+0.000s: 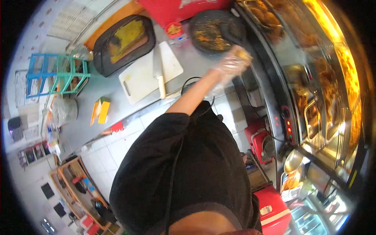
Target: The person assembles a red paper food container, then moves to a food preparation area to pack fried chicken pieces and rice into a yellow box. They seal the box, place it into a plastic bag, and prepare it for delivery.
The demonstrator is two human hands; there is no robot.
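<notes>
My left hand (236, 60), in a clear plastic glove, reaches across to the near right edge of a round dark pan (207, 33). The hand is blurred; a yellowish patch shows at its fingers, and whether it grips something cannot be told. A dark utensil or handle (230, 32) lies over the pan just beyond the fingers. Browned food bits cover part of the pan. My right hand is not in view. Left of the pan, a knife with a pale handle (161, 87) rests on a white cutting board (141, 83). A small red bowl of food pieces (174, 29) stands beside the pan.
A black tray with a yellow-green surface (95, 60) lies behind the board. Blue and green plastic racks (55, 75), a plastic-lined container (64, 108) and a yellow-green carton (100, 111) stand at the left. On the right, a lit glass food cabinet (305, 76) holds trays. Red cases (271, 208) stand below.
</notes>
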